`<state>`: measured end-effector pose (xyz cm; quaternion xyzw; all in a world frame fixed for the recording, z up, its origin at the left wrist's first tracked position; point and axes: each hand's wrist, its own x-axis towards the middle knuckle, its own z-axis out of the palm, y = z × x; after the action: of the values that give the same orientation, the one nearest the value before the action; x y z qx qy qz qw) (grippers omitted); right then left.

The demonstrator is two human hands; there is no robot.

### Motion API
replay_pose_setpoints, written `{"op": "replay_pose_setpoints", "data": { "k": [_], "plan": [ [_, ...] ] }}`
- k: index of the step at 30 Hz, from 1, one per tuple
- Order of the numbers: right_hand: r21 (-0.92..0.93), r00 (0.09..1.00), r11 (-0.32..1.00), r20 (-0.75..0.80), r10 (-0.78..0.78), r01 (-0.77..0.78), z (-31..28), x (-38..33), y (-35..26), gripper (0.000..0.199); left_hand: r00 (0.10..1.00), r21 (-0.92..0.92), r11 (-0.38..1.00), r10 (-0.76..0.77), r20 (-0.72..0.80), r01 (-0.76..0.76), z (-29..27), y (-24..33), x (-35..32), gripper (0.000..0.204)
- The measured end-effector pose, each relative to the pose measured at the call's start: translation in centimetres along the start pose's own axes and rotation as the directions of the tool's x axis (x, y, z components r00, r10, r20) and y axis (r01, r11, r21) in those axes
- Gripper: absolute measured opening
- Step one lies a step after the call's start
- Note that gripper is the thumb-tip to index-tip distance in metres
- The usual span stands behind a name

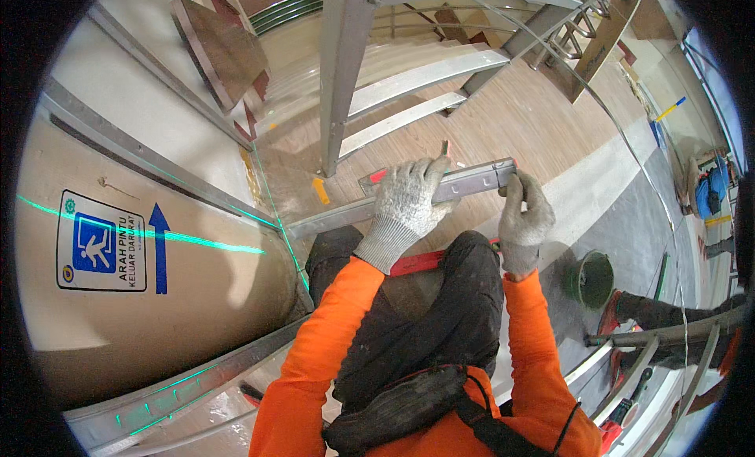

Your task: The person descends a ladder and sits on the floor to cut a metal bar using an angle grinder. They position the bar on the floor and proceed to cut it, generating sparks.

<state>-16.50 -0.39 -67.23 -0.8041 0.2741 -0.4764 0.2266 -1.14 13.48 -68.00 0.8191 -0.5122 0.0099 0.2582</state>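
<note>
Above my knees lies a grey metal channel (470,182), its far end tilted up to the right. My left hand (409,197), in a pale knitted glove, is closed around the channel's middle, and a short thin piece (446,149) sticks up past its fingers. My right hand (525,217), gloved too, pinches the channel's right end; its fingertips partly hide what they touch. Left of my left hand shows a red-and-grey bar end (376,178). A red bar (417,263) lies across by my lap, partly hidden by my leg.
A brown panel (197,315) with an exit sign and green laser lines stands left in a metal frame. Ahead rises a metal scaffold or ladder frame (342,79). At right are a dark bucket (591,280), a hanging cable (629,142) and another person's legs (661,311).
</note>
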Motion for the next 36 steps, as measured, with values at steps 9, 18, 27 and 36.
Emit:
{"op": "replay_pose_setpoints", "data": {
  "k": [9,18,27,36],
  "plan": [
    [0.300,0.984,0.950,-0.172,-0.037,0.088,-0.4,-0.8,5.6,0.040,0.998,-0.020,0.999,-0.044,0.054,0.045,-1.7,5.2,-4.6,0.065],
    [0.032,0.828,0.893,0.392,0.402,-0.449,11.2,0.1,16.6,0.039,0.850,-0.066,0.872,-0.453,0.268,0.485,2.3,0.2,-14.1,0.071],
    [-0.643,0.634,0.762,0.624,0.457,0.083,21.1,-9.2,32.4,0.072,0.609,-0.136,0.617,-0.673,0.420,0.775,0.4,0.6,-20.7,0.070],
    [-0.680,0.417,0.694,0.716,0.560,0.237,24.3,-7.2,34.7,0.068,0.533,-0.524,0.195,-0.558,0.636,0.829,-1.2,1.0,-21.3,0.052]
  ]
}}
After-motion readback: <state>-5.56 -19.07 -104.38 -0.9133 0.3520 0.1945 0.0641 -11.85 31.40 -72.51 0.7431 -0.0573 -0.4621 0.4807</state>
